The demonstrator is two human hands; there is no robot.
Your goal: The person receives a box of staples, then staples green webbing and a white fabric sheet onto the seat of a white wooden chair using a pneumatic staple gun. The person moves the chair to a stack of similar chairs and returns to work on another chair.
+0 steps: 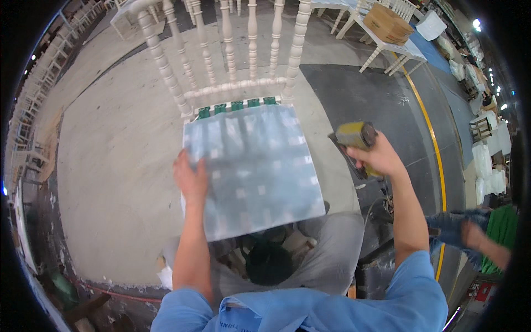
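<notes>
A white spindle-back chair (229,61) stands in front of me. Its seat is woven from green webbing straps (238,104) and covered by a thin translucent white sheet (257,171). My left hand (191,178) presses flat on the sheet's left edge, fingers spread. Off the seat's right side, my right hand (379,156) is raised and closed around a yellow staple gun (355,136). A hose (371,206) trails down from the tool.
Concrete floor (110,166) lies on the left, darker floor with a yellow line (428,130) on the right. White chairs and a table carrying a cardboard box (387,23) stand at the back. Another person's arm (478,240) in a blue sleeve reaches in at the right.
</notes>
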